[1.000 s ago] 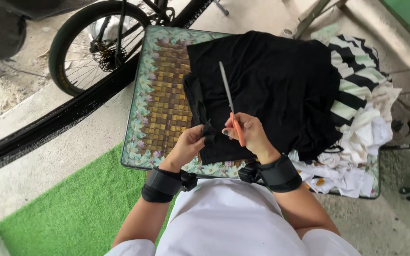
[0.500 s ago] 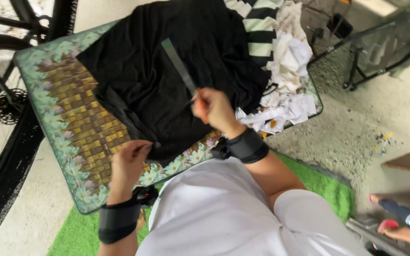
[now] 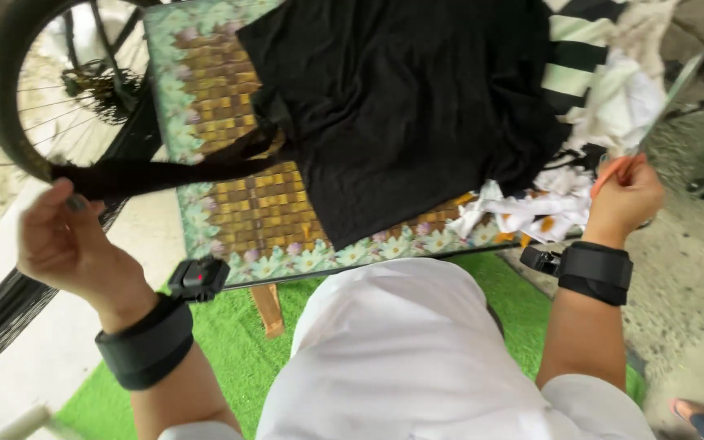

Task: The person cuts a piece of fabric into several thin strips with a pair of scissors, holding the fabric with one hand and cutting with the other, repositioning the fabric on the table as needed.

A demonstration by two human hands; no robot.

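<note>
1. We see a black strip (image 3: 173, 173) at left centre, cut nearly free but joined to the black garment (image 3: 401, 106) on the patterned table (image 3: 205, 98).
2. Our left hand (image 3: 71, 244) pinches the strip's end taut.
3. Our right hand (image 3: 622, 204), at right, is clenched on orange-handled scissors (image 3: 653, 114), lifted off the cloth.

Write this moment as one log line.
left hand: holds black strip | right hand: holds scissors | black cloth: on table
</note>
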